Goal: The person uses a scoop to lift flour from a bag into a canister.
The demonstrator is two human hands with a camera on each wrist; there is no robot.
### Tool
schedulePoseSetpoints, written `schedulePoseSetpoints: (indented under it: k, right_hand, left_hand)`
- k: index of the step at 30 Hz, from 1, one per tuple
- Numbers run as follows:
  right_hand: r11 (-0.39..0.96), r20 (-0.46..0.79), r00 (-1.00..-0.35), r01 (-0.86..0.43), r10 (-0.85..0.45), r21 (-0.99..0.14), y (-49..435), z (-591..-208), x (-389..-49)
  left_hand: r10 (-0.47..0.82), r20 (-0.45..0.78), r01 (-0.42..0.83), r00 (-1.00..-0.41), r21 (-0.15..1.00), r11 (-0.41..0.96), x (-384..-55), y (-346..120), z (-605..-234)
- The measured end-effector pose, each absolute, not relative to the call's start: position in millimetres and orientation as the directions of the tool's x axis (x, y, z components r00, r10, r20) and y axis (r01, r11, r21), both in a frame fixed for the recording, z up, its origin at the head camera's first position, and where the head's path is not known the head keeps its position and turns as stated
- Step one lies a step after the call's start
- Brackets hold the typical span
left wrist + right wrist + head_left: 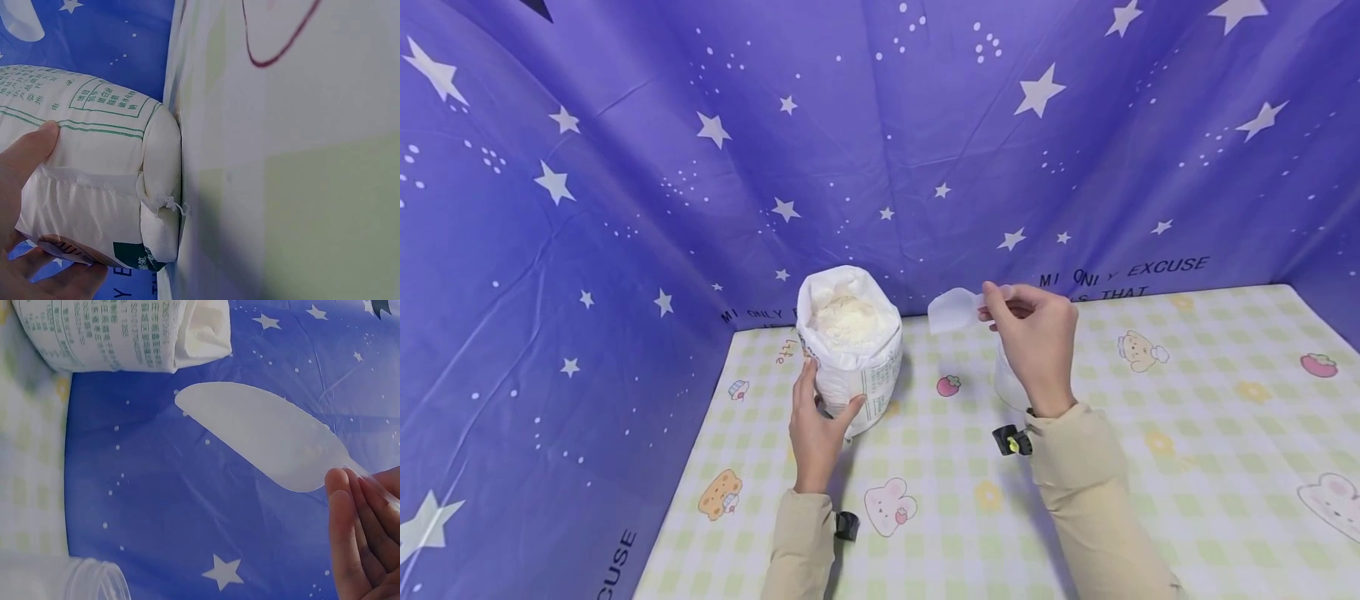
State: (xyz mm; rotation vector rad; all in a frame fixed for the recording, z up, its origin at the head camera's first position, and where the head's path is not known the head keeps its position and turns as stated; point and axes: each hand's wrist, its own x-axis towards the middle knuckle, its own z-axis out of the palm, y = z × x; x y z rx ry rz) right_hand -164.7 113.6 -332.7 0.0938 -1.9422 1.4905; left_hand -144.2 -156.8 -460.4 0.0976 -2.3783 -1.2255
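Observation:
A white flour bag (880, 379) with green print stands upright at the back of the table, its mouth folded open on pale flour (850, 323). My left hand (820, 427) grips the bag's near side, thumb on the printed face (87, 140) and fingers around the other side. Right of the bag, my right hand (1036, 337) pinches the handle of a translucent scoop (269, 437). The scoop is held in the air between bag and jar, a little powder clinging to its bowl. A clear plastic jar (1009, 385), open at the top, stands partly hidden behind the right hand.
A checked tablecloth (940, 450) with cartoon prints covers the table. Close behind the bag hangs a blue star-patterned curtain (910, 150), which also runs along the left side. Black straps with small mounts (1011, 440) sit at both wrists.

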Motion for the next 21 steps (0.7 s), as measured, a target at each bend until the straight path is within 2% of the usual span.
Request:
schedulePoseSetpoints:
  k: [21]
  right_hand:
    - [0.287, 0.551, -0.782, -0.478, 0.293, -0.831, 80.4, -323.2, -171.8]
  left_hand:
    - [-0.266, 0.367, 0.141, -0.891, 0.782, 0.607, -144.6, -156.4, -459.7]
